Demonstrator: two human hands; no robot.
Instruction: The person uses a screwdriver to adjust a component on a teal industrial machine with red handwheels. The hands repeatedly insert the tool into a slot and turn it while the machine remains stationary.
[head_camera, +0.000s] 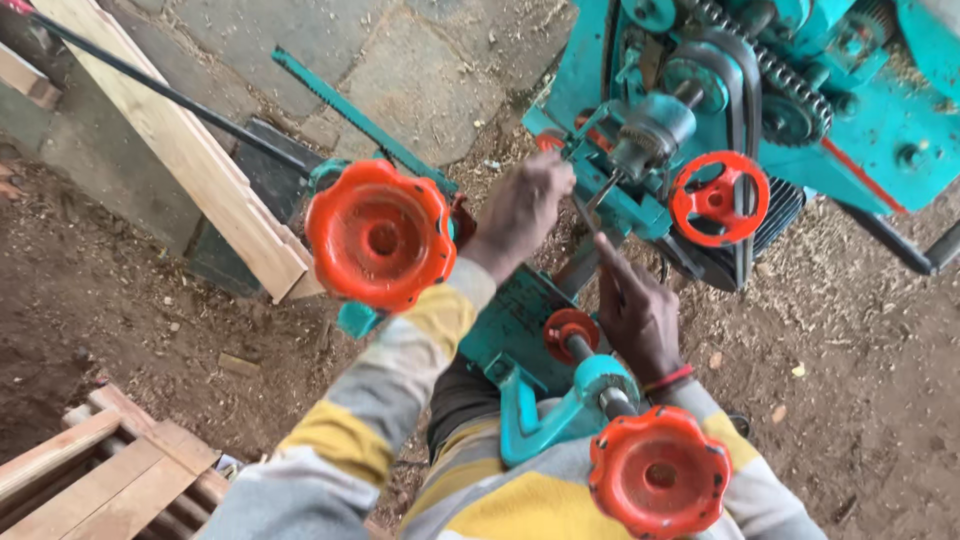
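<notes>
Left hand (520, 208) reaching over teal machine (880, 110), fingers curled shut at chuck (645, 135), gripping there; exact thing gripped hidden by knuckles. Right hand (635, 310) lying just below, index finger stretching up along thin bit (592, 205) pointing out of chuck; other fingers folded, holding nothing visible. Big orange handwheel (380, 235) sitting left of left wrist, second one (658, 472) near right forearm, small red wheel (718, 198) right of chuck. Plank (180, 140) lying on ground at left.

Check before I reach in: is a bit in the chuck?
In: a thin bit sticks out of the chuck, with the left hand and right hand beside it.
</notes>
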